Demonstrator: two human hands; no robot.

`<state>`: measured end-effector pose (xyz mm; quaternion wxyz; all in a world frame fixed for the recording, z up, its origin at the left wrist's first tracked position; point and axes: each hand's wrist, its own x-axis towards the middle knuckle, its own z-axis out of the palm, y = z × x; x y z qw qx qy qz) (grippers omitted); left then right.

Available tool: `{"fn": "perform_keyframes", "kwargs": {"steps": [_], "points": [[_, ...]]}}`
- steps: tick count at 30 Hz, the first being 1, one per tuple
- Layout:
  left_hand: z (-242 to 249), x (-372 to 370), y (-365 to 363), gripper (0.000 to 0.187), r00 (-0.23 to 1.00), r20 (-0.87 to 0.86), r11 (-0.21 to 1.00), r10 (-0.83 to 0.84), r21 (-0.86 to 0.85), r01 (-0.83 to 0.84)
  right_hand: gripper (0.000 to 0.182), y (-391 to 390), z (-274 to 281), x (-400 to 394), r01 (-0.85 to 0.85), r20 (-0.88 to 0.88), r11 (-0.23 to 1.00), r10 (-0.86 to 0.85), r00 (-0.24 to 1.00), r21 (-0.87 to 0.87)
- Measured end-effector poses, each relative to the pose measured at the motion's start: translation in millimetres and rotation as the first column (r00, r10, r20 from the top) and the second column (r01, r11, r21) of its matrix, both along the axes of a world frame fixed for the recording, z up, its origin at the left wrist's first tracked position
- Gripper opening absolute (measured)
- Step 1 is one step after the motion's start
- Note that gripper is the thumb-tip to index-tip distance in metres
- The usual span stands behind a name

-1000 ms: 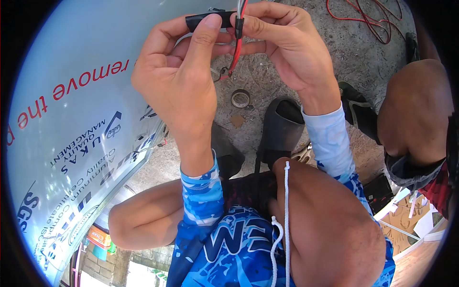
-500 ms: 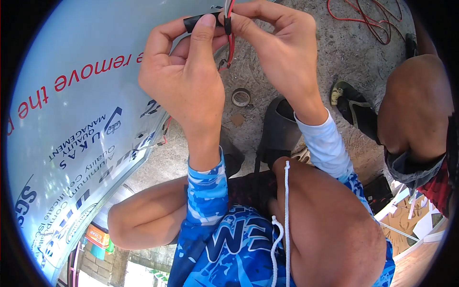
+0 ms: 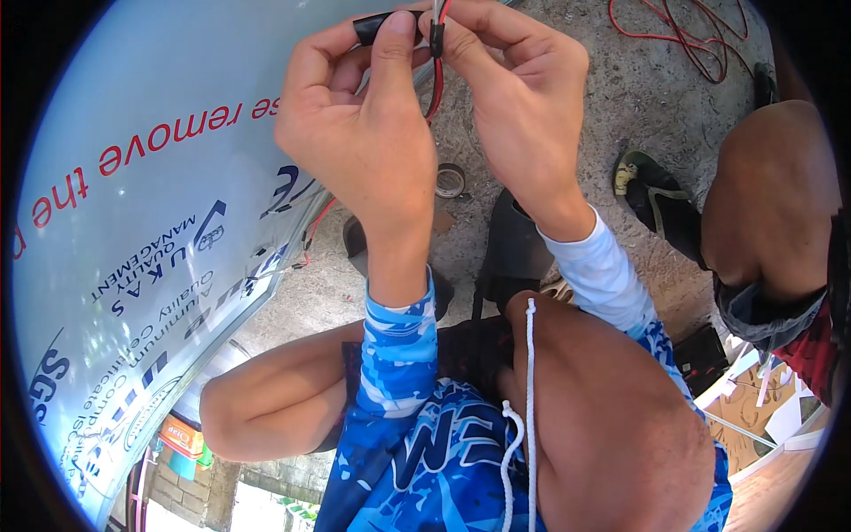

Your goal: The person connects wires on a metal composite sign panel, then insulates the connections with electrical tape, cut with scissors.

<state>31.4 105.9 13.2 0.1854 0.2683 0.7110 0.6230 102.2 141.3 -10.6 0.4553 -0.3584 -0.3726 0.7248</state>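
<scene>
At the top of the view, my left hand (image 3: 372, 133) pinches a strip of black tape (image 3: 374, 29) between thumb and fingers. Close against it on the right, my right hand (image 3: 523, 106) pinches a bundle of red and white wires (image 3: 438, 84). A dark band of tape (image 3: 436, 40) wraps around the wires by my right fingertips. The wires hang down behind my left hand. Whether the strip joins the band is too small to tell.
A large printed panel (image 3: 151, 222) slants along the left. A tape roll (image 3: 450, 180) lies on the concrete floor (image 3: 576, 168). Red wire (image 3: 683, 35) is coiled at the upper right. Another person's knee (image 3: 767, 195) and shoe (image 3: 656, 199) are at the right.
My left hand has moved right and slightly up with the black tape strip. The wires and my right fingertips have shifted slightly right.
</scene>
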Motion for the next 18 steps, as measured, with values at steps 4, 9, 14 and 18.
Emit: {"fn": "perform_keyframes", "kwargs": {"steps": [4, 9, 14, 18], "points": [[-5.2, 0.6, 3.0, 0.017, 0.999, 0.025, 0.999, 0.022, 0.039, -0.023, 0.017, -1.3, 12.1, -22.4, 0.372, 0.191, 0.928, -0.363, 0.912, -0.012], [-11.6, -1.0, 2.1, 0.018, 1.0, 0.024, 0.996, 0.016, 0.087, -0.018, 0.02, 5.7, 18.1, 0.2, 0.015, -0.016, 0.991, -0.018, 1.0, -0.131], [-10.1, 1.7, 3.0, 0.018, 0.999, 0.012, 0.995, 0.032, 0.089, -0.033, 0.022, 10.4, 11.4, 6.6, -0.017, 0.044, 0.99, 0.023, 0.999, -0.138], [-10.9, -0.4, 4.2, 0.019, 1.0, -0.029, 0.992, 0.008, 0.125, -0.004, 0.021, 12.6, -2.2, 10.9, -0.093, -0.034, 0.99, 0.089, 0.995, -0.108]]}}
